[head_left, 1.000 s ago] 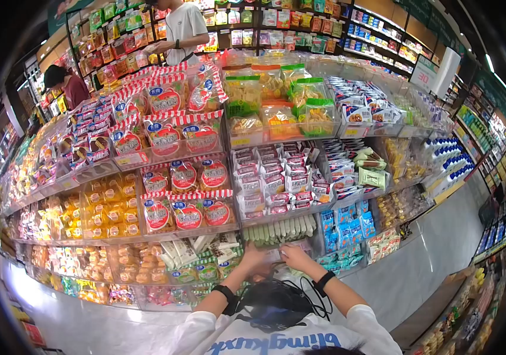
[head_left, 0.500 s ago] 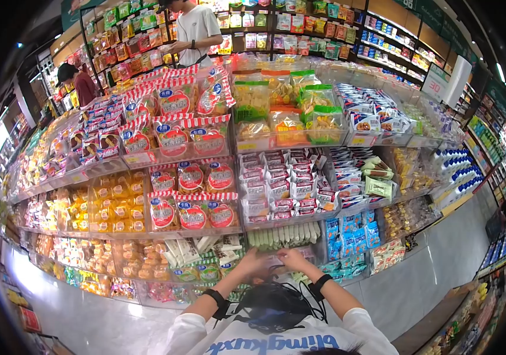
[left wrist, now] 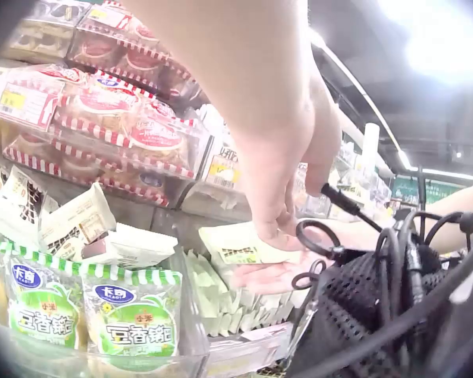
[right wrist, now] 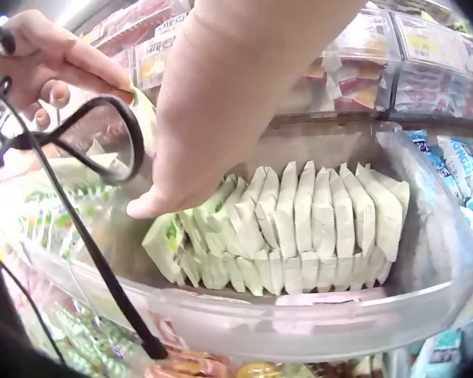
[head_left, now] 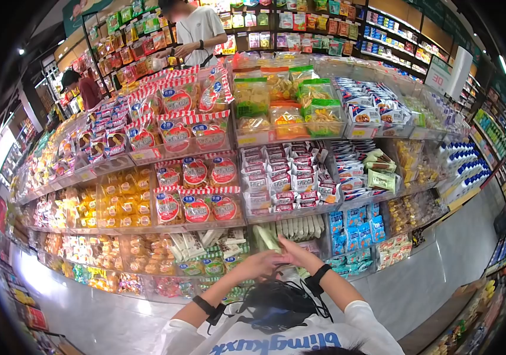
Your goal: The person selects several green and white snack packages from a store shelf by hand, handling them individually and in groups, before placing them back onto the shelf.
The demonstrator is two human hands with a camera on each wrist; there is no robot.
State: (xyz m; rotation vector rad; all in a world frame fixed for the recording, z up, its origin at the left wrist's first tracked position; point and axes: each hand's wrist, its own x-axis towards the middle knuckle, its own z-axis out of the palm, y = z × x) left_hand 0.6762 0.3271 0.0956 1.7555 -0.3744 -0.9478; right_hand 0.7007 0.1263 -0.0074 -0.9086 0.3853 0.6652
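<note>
A pale green snack packet [head_left: 269,238] is up above the front of the low bin. In the left wrist view my left hand [left wrist: 280,181] reaches down and pinches this packet [left wrist: 240,242] at its edge. Just beneath it lies my right hand [left wrist: 272,276], its fingers stretched out. The right wrist view has the right thumb pointing left, while its other fingers are hidden behind the hand. Similar packets [right wrist: 299,209] stand upright in tight rows inside the clear bin [right wrist: 339,315] below.
Green-striped cake bags [left wrist: 134,311] and white packets [left wrist: 79,224] fill the bin to the left; blue packets [head_left: 356,228] are on the right. Shelves of maroon-and-white packets [head_left: 282,177] rise above. Black cables [left wrist: 402,260] hang at my chest. Another person [head_left: 199,35] stands across the display.
A pale green packet now shows between my hands, raised from the bin. My left hand has moved in beside the right. The person across the display has shifted their arms.
</note>
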